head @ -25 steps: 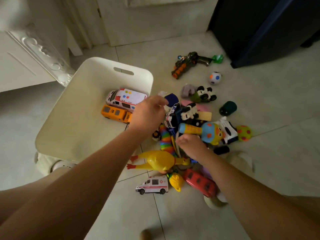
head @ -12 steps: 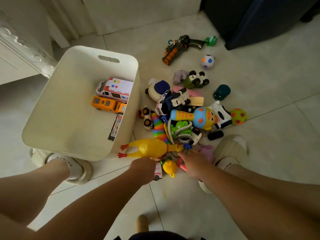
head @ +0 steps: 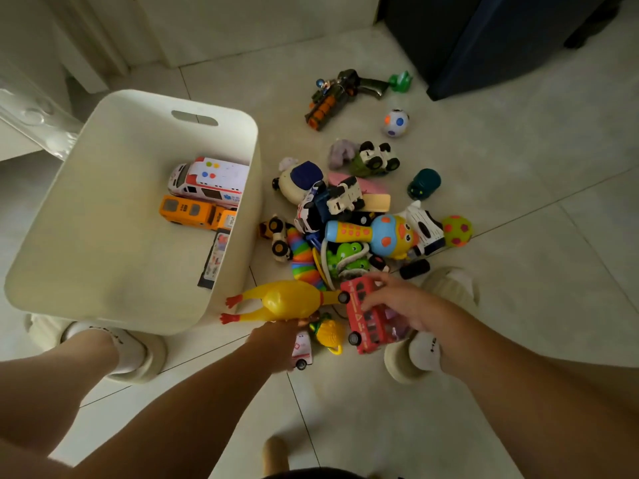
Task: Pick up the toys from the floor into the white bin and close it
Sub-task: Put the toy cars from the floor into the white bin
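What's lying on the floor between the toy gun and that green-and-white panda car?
In the head view, the stretch between the toy gun and the panda car is bare tile floor. The spotted white ball sits off to the right of it.

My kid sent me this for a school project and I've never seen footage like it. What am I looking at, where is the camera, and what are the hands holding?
There is no machine here: the camera is worn on a person's head and looks down at their own arms and the tiled floor. On the left stands an open white bin that already holds a white ambulance and an orange bus. A pile of toys lies beside it. The right hand grips a red bus. The left hand is at the yellow rubber chicken, over a small white ambulance; what it actually grips I cannot tell.
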A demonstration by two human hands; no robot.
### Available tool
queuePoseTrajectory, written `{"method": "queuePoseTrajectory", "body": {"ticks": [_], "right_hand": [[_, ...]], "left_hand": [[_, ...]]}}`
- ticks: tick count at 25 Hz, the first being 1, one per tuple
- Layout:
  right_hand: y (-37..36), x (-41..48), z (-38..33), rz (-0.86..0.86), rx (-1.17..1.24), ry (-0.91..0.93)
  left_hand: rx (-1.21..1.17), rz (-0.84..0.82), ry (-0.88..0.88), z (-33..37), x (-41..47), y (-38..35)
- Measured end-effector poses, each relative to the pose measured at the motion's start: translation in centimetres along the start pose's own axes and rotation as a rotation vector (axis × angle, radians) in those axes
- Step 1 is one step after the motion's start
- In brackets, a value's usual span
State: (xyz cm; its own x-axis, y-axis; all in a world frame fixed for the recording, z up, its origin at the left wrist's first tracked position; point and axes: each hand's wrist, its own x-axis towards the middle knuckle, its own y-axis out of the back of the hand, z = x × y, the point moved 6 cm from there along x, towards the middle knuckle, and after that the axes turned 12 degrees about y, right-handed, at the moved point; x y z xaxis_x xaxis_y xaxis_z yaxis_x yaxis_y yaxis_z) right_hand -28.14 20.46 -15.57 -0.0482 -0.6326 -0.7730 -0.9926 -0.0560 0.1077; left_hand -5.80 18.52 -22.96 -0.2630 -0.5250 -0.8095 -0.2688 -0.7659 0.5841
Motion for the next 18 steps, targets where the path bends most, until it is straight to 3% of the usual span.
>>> {"method": "queuePoseTrajectory", "body": {"ticks": [4, 7, 11, 14, 18], "right_hand": [[-0.2, -0.6, -2.5, -0.050, 0.362, 0.074], [-0.7, -1.4, -5.2, -0.178, 0.485, 0.129], [-1.3, -2.7, -11.7, -0.300, 0.628, 0.340], [-3.3, -3.5, -18.0, -0.400, 0.774, 0.510], [-8.4, -3.7, -24.6, -0.446, 0.811, 0.597]], "left_hand": [[0.091, 0.008, 0.027, -0.8, -1.4, -0.2], [0.022, -0.057, -0.101, 0.8, -3.6, 0.8], [-0.430, -0.192, -0.217, 2.8, -7.9, 9.2], [-0.789, -0.320, -0.243, -1.5, -12.6, 16.7], [-1.244, -0.026, -0.122, -12.9, -15.9, 22.4]]}}
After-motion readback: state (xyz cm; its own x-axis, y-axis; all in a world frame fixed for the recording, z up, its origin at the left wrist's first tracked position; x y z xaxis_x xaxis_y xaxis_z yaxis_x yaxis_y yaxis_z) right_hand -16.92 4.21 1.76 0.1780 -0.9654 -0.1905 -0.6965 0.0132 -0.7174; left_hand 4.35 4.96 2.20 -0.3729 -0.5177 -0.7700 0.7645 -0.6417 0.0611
